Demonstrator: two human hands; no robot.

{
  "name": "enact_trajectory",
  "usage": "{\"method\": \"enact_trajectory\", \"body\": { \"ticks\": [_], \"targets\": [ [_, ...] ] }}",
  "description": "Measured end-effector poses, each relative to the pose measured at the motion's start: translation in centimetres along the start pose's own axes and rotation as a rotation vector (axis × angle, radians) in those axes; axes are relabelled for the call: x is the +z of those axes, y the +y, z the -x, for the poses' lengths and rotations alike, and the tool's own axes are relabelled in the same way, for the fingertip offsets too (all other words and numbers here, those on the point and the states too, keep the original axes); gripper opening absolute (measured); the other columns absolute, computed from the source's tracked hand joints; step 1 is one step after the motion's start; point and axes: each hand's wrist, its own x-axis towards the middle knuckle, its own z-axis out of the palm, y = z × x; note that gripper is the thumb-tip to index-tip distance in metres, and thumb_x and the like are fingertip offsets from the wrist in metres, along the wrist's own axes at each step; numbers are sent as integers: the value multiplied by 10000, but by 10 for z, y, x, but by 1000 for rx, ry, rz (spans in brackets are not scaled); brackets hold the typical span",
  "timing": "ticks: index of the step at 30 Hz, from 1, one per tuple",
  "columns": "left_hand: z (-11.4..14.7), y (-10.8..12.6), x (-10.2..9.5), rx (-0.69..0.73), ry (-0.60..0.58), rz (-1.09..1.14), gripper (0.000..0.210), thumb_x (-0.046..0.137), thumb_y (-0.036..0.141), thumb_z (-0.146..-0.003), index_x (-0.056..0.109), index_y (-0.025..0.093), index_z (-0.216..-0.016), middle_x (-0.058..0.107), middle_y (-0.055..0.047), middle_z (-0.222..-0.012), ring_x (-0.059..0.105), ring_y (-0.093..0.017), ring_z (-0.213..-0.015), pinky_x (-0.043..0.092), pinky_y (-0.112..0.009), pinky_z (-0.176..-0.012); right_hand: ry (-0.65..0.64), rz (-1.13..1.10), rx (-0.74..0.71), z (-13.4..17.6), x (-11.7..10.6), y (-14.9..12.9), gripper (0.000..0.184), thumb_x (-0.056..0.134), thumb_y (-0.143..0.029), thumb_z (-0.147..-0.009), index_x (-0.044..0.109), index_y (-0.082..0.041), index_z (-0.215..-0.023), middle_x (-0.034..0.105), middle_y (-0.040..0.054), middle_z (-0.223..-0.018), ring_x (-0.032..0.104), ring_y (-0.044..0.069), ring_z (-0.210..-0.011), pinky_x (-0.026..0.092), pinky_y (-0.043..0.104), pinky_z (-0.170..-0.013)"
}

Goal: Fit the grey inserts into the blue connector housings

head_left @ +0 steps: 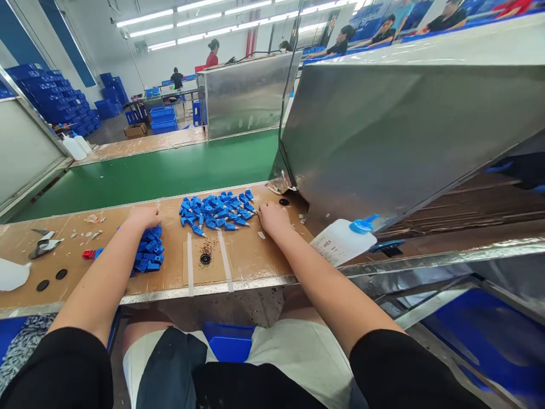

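My left hand (145, 216) is closed, fingers curled, at the upper edge of a heap of small blue plastic parts (150, 250). Whatever its fingertips pinch is too small to make out. My right hand (273, 218) is also closed, at the right end of a wider pile of blue parts with pale tips (217, 210). Its fingertips meet beside the tip of one of these parts, and I cannot tell what they hold. Between my arms, a small round black dish (205, 259) sits on a cardboard patch with dark specks around it, flanked by two white tape strips.
A white bottle with a blue cap (344, 241) lies by my right forearm, below a large metal panel (383, 130). Scissors (42, 244), black discs (42, 285) and a red part (88, 254) lie at left. A green conveyor belt (170, 167) runs behind the cardboard-covered bench.
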Motion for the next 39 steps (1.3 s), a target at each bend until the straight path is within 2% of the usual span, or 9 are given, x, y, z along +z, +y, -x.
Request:
{"method": "enact_trajectory", "body": {
  "ticks": [9,12,16,18,21,27,31,36,39],
  "targets": [
    [-18,12,8,-7,13,173,251,777,266,-698,745,133,-908,727,-297,-1092,632,-468,-1170,409,-583,-1008,52,-116,-35,9,-14,3,258,430,-202,-1040,637,-104,-1160,672,196,-1190,616,261,-1139,453,348,-939],
    [-12,11,8,41,165,274,313,706,306,-782,731,190,-1072,731,-215,-1147,638,-397,-1164,438,-505,-1007,28,-502,-163,32,-8,-9,291,390,-291,-1068,596,-145,-1215,713,97,-1034,662,182,-889,496,268,-767],
    [11,42,24,261,442,1063,425,626,400,-867,677,236,-1255,712,-80,-994,651,-202,-772,502,-319,-737,-63,-1010,-405,71,4,-41,273,525,-380,-1018,655,-179,-1148,692,38,-905,619,157,-726,488,260,-669],
    [26,69,39,361,339,1553,460,689,418,-821,679,210,-1231,658,-38,-873,575,-133,-626,461,-264,-613,-78,-967,-524,84,5,-58,221,576,-339,-998,679,-192,-1127,704,46,-952,640,167,-814,501,274,-743],
    [44,106,63,337,3,2055,476,783,336,-706,658,177,-1137,570,21,-706,535,-103,-555,420,-223,-545,-117,-779,-735,91,2,-79,156,577,-249,-1003,687,-188,-1095,719,73,-1022,656,192,-954,504,308,-863],
    [52,129,86,249,-177,2318,375,775,367,-708,560,179,-951,601,21,-709,555,-102,-514,379,-210,-470,-224,-447,-935,87,1,-103,168,539,-182,-1018,695,-155,-1076,703,122,-1068,660,217,-988,515,330,-871],
    [50,130,90,255,-79,2241,462,850,389,-683,488,207,-906,531,72,-665,477,-63,-453,298,-185,-420,-258,-493,-894,83,3,-101,134,589,-188,-992,712,-157,-1034,727,100,-1007,669,205,-922,505,308,-828],
    [48,137,100,341,19,2123,464,773,444,-794,592,185,-1135,570,14,-790,558,-93,-586,363,-198,-474,-312,-994,-467,73,13,-94,289,635,-437,-952,680,-173,-842,655,-2,-644,610,146,-587,477,248,-593],
    [49,142,103,358,74,2094,391,677,437,-886,594,209,-1192,551,-3,-875,543,-89,-640,382,-199,-521,-187,-1204,-303,69,23,-98,443,614,-584,-917,592,-193,-710,601,-20,-558,570,138,-518,466,249,-556]
  ]
}}
